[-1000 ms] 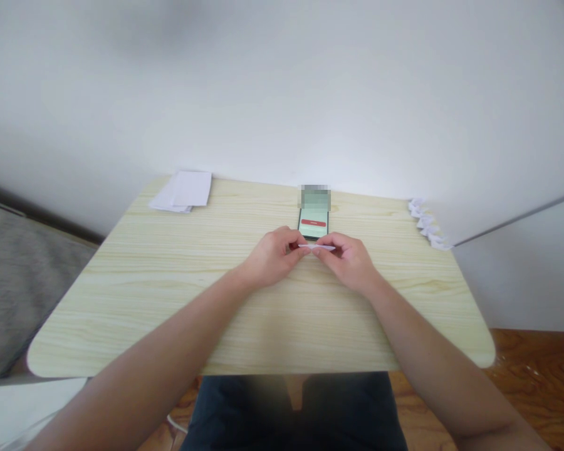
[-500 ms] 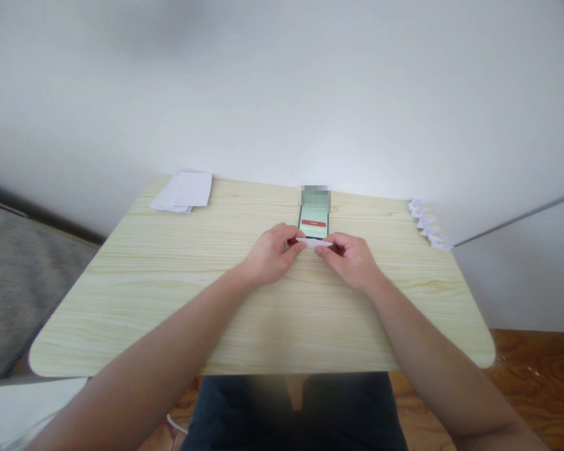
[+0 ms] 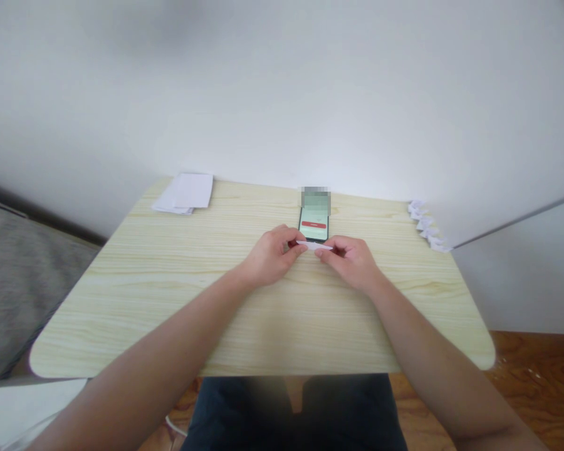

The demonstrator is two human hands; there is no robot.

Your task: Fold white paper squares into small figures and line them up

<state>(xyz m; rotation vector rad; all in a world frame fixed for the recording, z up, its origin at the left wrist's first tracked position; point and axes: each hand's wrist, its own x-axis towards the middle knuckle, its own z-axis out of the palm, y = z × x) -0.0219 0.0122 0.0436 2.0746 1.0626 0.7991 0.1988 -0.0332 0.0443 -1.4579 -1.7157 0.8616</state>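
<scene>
My left hand (image 3: 272, 254) and my right hand (image 3: 352, 260) meet over the middle of a light wooden table (image 3: 169, 294). Both pinch a small folded piece of white paper (image 3: 314, 245), the left at its left end, the right at its right end. The paper is held flat and thin, just above the tabletop. Right behind it a phone (image 3: 314, 220) lies face up with a lit green screen and a red bar.
A stack of white paper sheets (image 3: 184, 192) lies at the far left corner. Several small folded white paper pieces (image 3: 427, 225) are lined along the far right edge by the wall. A grey cushion (image 3: 14, 282) sits to the left.
The paper and both hands have stayed in nearly the same spot, with only slight finger shifts along the fold.
</scene>
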